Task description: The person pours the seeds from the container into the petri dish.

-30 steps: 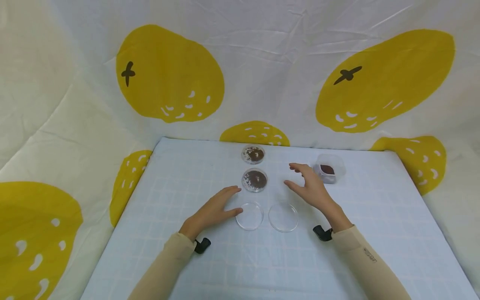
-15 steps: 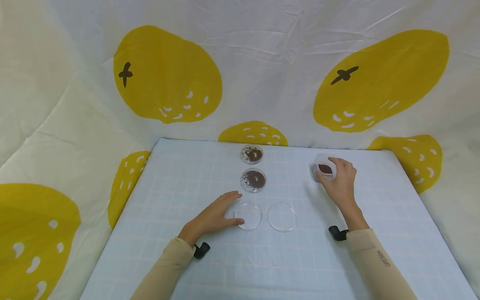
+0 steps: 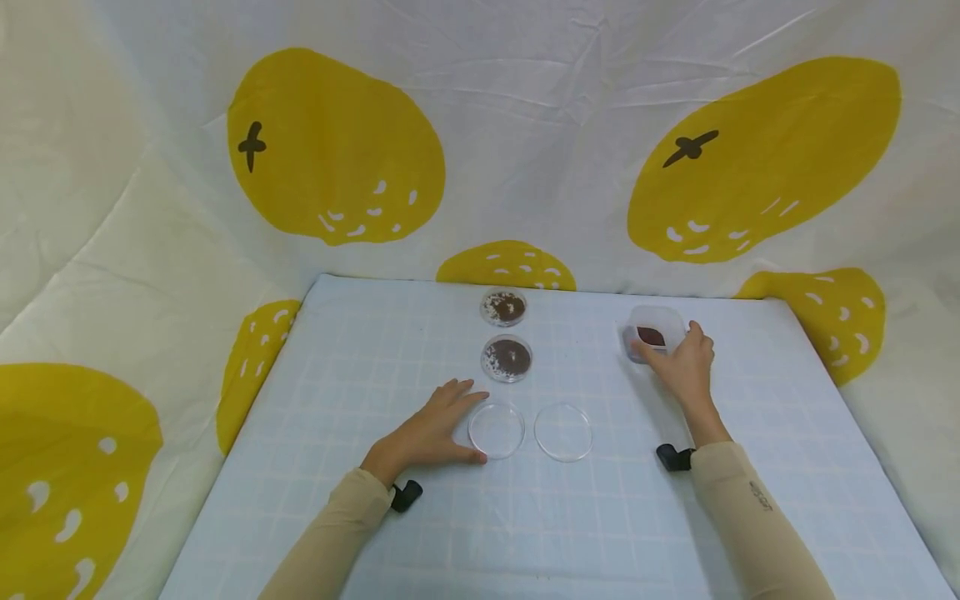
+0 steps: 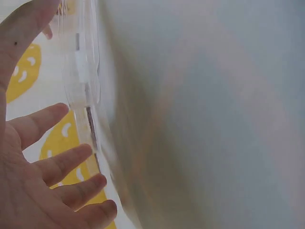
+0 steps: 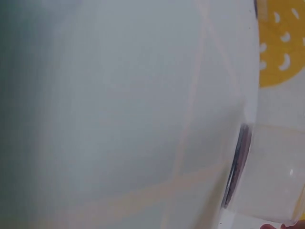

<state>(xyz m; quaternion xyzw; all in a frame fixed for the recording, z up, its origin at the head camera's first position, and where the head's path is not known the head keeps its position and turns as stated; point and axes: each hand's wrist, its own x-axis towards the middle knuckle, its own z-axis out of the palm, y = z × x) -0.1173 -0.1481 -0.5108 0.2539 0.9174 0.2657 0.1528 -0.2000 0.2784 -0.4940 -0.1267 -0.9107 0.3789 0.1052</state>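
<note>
My left hand is spread beside the left clear petri dish, thumb at its near edge and forefinger by its far edge. The left wrist view shows the fingers relaxed and apart, close to stacked-looking clear dish walls. My right hand grips a clear plastic tub, thumb at the near left and fingers round the right side. Dark brown granular stuff lies in the tub; in the right wrist view the tub has a dark layer at its base, and only fingertips show.
A second clear petri dish lies right of the first. Behind them stand two petri dishes part filled with brown and white bits. A pale checked cloth covers the table, with a lemon-print curtain behind.
My right hand has moved right from above the table to the tub and taken hold of it. The left hand has shifted slightly, its thumb now nearer the dish's front edge.
</note>
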